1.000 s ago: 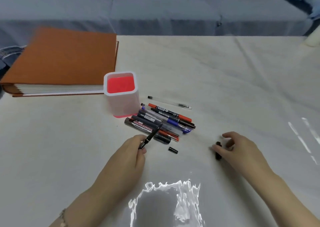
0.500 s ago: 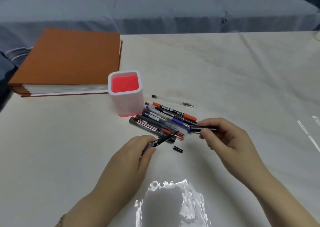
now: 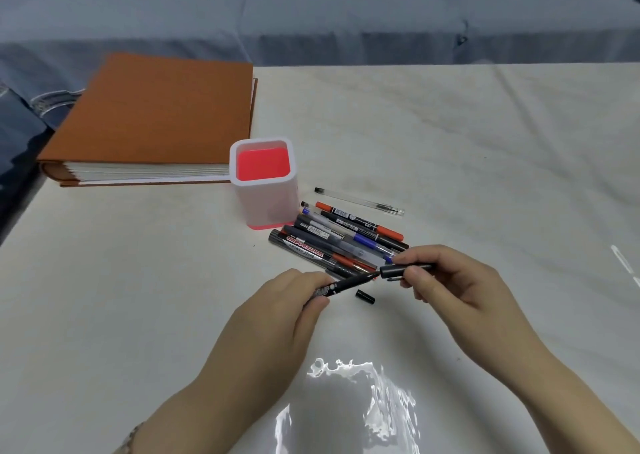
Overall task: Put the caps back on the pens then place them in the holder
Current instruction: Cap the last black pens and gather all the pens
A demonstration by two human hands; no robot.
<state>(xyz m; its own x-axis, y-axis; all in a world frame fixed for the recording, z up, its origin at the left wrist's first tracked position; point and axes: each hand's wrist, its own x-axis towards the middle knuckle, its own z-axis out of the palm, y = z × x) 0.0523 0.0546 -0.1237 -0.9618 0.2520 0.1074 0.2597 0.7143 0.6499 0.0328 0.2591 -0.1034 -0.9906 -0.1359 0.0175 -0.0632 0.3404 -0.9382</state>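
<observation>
My left hand (image 3: 277, 315) grips a black pen (image 3: 349, 283) with its bare tip pointing up and right. My right hand (image 3: 446, 280) pinches a dark cap (image 3: 398, 269), whose open end meets the pen's tip. A small black cap (image 3: 365, 296) lies on the table just below the pen. Behind my hands lies a pile of several pens and markers (image 3: 332, 242), one marked WHITEBOARD. A clear pen (image 3: 360, 201) lies apart behind the pile. The white holder with a pink inside (image 3: 264, 190) stands upright to the left of the pile and holds nothing I can see.
A thick orange-covered album (image 3: 156, 124) lies at the back left, touching the holder's far side. The white table (image 3: 485, 162) stretches to the right. A blue-grey sofa (image 3: 346, 13) runs along the far edge. A bright glare patch (image 3: 346, 405) shines near me.
My right hand picked the cap up from the table at the right and carried it left. The pen in my left hand tilted toward it, and cap and tip now meet.
</observation>
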